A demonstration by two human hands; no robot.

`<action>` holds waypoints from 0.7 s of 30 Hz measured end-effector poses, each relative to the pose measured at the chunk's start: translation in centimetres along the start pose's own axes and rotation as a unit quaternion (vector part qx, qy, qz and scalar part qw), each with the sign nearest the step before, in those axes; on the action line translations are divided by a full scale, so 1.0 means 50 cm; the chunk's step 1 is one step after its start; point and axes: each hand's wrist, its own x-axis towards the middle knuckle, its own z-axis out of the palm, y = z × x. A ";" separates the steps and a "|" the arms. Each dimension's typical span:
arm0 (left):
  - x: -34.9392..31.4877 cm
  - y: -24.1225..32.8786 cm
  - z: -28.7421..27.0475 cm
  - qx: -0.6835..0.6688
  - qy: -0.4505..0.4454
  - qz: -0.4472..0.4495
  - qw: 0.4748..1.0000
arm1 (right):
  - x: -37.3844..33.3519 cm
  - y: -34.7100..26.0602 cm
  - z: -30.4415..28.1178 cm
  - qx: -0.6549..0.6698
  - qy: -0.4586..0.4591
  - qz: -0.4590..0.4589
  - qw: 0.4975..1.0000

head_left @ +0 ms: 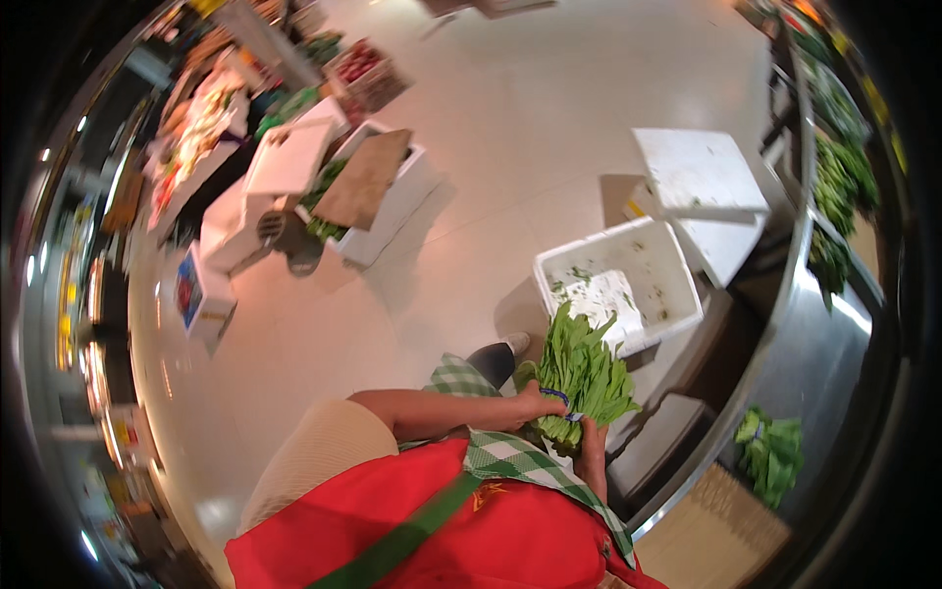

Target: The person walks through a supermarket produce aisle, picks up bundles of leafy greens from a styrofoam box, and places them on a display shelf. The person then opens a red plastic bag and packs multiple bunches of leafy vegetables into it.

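Observation:
In front of my body I hold leafy greens [584, 368], their long leaves pointing away from me. Blue-purple ties wrap the stems at two spots, so there may be two bunches. My left hand [536, 402] is closed round the stems from the left. On the right side my right hand [591, 442] grips the lower stems, its fingers partly hidden by the greens. Just beyond the leaves, a white foam box [677, 260] stands on the floor with leaf scraps and a white sheet inside. Another tied bunch of greens [770, 456] lies on the metal counter to my right.
The metal counter [829, 339] runs along my right, with more greens [839, 187] at its far end. White foam lids [697, 167] lean beside the box. Across the floor are a foam box under brown cardboard [365, 182], a stool [289, 236] and a crate of red produce [363, 79].

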 end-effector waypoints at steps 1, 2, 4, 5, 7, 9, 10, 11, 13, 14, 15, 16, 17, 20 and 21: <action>-0.003 -0.001 -0.018 -0.030 0.014 0.026 0.999 | 0.014 -0.023 0.032 -0.044 -0.031 -0.009 0.999; -0.003 0.005 -0.056 -0.059 0.077 0.079 0.992 | 0.037 -0.027 0.086 -0.077 -0.037 -0.009 0.996; 0.001 0.010 -0.087 -0.092 0.079 0.092 0.988 | 0.061 -0.058 0.145 -0.144 -0.058 -0.040 0.987; 0.009 0.011 -0.105 -0.114 0.083 0.097 0.985 | 0.071 -0.068 0.171 -0.156 -0.069 -0.045 0.984; 0.031 0.017 -0.161 -0.174 0.060 0.138 0.973 | 0.097 -0.083 0.232 -0.162 -0.103 0.020 0.981; 0.064 0.022 -0.220 -0.171 0.025 0.138 0.975 | 0.130 -0.096 0.290 -0.171 -0.150 0.077 0.971; 0.076 0.028 -0.257 -0.174 0.024 0.151 0.973 | 0.142 -0.099 0.328 -0.172 -0.168 0.102 0.965; 0.081 0.031 -0.299 -0.145 0.017 0.153 0.977 | 0.156 -0.105 0.369 -0.183 -0.180 0.114 0.960; 0.073 0.047 -0.383 -0.197 0.031 0.116 0.973 | 0.166 -0.108 0.459 -0.212 -0.186 0.116 0.953; 0.061 0.065 -0.427 -0.210 0.038 0.092 0.973 | 0.172 -0.108 0.515 -0.226 -0.184 0.098 0.952; 0.046 0.087 -0.476 -0.257 0.042 0.106 0.960 | 0.185 -0.110 0.575 -0.241 -0.178 0.083 0.951; 0.021 0.123 -0.524 -0.264 0.052 0.147 0.952 | 0.192 -0.122 0.640 -0.249 -0.203 0.029 0.946; -0.009 0.151 -0.574 -0.271 0.072 0.179 0.943 | 0.197 -0.129 0.703 -0.262 -0.228 -0.016 0.938; -0.122 0.224 -0.718 -0.259 0.131 0.326 0.900 | 0.195 -0.162 0.873 -0.307 -0.347 -0.170 0.870; -0.156 0.244 -0.757 -0.238 0.147 0.378 0.882 | 0.189 -0.176 0.920 -0.317 -0.361 -0.184 0.858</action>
